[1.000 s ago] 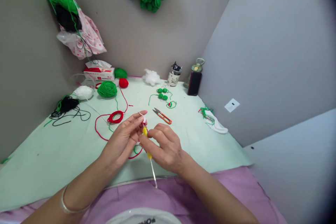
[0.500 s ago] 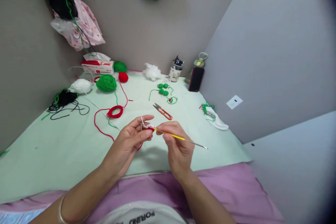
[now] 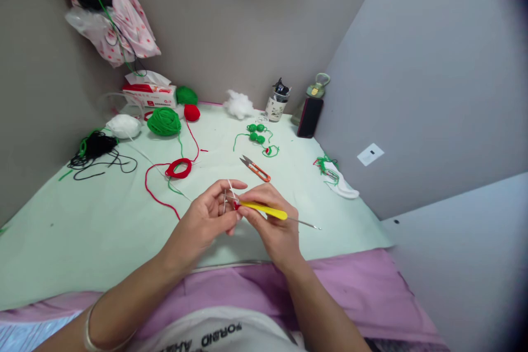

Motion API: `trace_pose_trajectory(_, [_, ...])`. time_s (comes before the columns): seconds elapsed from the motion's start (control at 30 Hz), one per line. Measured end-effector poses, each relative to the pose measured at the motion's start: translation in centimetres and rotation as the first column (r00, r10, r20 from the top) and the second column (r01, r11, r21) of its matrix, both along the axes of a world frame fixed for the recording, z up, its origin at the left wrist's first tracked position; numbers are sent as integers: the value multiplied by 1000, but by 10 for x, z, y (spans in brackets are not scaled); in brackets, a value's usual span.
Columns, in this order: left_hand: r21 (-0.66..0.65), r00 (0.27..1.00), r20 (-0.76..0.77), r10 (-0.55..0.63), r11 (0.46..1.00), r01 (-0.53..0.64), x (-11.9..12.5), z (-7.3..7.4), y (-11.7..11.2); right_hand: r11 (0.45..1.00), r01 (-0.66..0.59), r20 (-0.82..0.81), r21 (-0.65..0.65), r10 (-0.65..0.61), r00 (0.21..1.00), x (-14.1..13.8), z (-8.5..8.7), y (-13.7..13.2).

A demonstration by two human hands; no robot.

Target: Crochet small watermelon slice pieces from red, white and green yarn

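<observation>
- 2 bare hands meet just above the front of a pale green worktop (image 3: 103,231).
- The left hand (image 3: 206,220) pinches a tiny red and white crochet piece (image 3: 236,204) between thumb and fingers. A white strand (image 3: 231,187) loops over its raised index finger.
- The right hand (image 3: 272,225) is closed on the yellow handle of a crochet hook (image 3: 264,209). The hook's tip is at the piece and its metal tail points right.
- The stitch would likely go best with the strand taut and the pinch close to the hook tip.
- Orange snips (image 3: 256,169) and a red yarn coil (image 3: 179,168) lie beyond the hands.
</observation>
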State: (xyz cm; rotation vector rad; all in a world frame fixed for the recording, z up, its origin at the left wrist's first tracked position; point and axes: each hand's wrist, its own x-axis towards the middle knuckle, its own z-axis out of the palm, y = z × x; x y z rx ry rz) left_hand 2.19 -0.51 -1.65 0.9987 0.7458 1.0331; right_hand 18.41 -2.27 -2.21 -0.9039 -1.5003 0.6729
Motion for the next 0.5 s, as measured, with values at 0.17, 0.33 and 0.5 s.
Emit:
trace_pose_trajectory(0.17, [-77, 997, 57, 44, 996, -40, 4, 2, -4, 996, 24, -118, -82, -33, 992, 0, 0, -1])
trace_pose_trajectory(0.33, [-251, 976, 213, -36, 964, 90, 5, 1, -6, 936, -151, -437, -318, -3, 900, 0, -11, 2])
trace_pose_trajectory(0.5, [-312, 962, 274, -10, 945, 98, 8, 2, -9, 965, -159, -436, -209, 54, 898, 1, -15, 2])
